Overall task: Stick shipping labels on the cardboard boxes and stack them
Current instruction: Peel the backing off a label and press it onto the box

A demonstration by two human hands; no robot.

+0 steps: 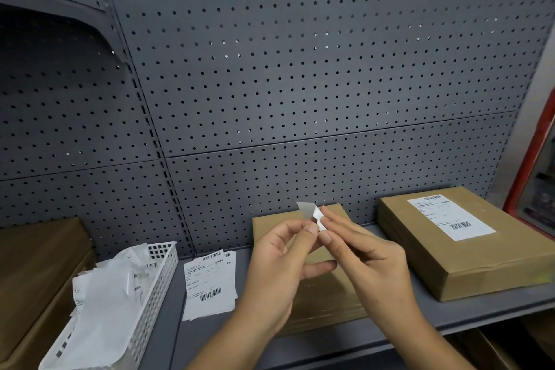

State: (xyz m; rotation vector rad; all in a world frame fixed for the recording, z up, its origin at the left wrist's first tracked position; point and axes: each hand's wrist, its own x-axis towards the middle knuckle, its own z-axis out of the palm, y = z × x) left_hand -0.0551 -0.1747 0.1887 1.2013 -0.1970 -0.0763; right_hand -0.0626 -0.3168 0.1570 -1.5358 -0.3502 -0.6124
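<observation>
My left hand (279, 261) and my right hand (360, 252) meet above an unlabelled flat cardboard box (318, 288) on the grey shelf (399, 312). Both pinch a small white shipping label (313, 215) held edge-on, with one corner curling away at the top. To the right lies a second cardboard box (468, 255) with a white barcoded label (450, 218) stuck on its top. A loose pile of printed labels (210, 282) lies on the shelf left of my hands.
A white perforated basket (150, 294) full of crumpled backing paper stands at the left. More cardboard boxes (36, 273) sit at the far left. A grey pegboard (300, 84) backs the shelf. A red-framed object (531, 177) stands at the right edge.
</observation>
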